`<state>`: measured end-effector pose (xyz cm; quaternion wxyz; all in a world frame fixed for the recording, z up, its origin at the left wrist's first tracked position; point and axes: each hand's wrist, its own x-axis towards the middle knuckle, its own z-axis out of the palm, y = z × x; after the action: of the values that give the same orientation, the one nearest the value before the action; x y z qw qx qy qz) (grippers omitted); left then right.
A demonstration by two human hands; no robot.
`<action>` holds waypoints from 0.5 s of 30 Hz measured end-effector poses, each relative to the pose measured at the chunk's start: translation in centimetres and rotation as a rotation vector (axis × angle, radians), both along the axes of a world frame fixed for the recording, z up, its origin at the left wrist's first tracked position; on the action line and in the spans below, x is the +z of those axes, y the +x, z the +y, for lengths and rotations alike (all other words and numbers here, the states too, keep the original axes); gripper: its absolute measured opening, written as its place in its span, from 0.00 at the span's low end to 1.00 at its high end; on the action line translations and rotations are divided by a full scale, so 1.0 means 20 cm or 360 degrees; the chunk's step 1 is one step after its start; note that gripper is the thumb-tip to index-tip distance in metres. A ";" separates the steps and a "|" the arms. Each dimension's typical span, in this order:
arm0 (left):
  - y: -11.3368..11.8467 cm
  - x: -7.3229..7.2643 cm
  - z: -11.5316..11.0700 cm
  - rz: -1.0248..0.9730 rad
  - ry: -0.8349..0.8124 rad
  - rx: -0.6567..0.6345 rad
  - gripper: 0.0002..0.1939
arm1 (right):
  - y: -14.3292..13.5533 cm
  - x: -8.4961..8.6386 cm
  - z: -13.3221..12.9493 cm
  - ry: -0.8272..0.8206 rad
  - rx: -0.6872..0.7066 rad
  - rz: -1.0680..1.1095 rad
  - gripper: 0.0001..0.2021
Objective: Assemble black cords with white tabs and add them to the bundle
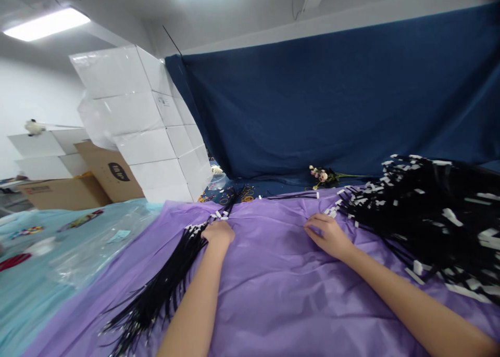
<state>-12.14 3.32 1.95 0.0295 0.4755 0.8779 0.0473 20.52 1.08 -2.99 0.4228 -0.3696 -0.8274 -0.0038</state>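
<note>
My left hand is closed at the tagged end of a long bundle of black cords. Its curled fingers point down and are partly hidden by the back of the hand; white tags stick out just beyond them. The bundle runs down toward the lower left, its loose ends fanned out. My right hand hovers over or rests on the purple cloth, thumb and fingers apart, with nothing visible between them. Close to its right lies a big pile of black cords with white tags.
Along the cloth's far edge lie a few cords, rubber bands and artificial flowers. A blue curtain hangs behind. At left are stacked white boxes, a cardboard box and a plastic bag on light-blue cloth.
</note>
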 end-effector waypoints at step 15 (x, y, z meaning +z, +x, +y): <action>0.04 0.06 -0.06 0.0187 -0.0279 -0.0060 0.23 | 0.00 0.01 -0.01 -0.0054 0.0053 0.0068 0.06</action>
<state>-11.31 2.14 3.09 0.0203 0.4894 0.8699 -0.0582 20.61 0.93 -2.86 0.4340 -0.3631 -0.8241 0.0252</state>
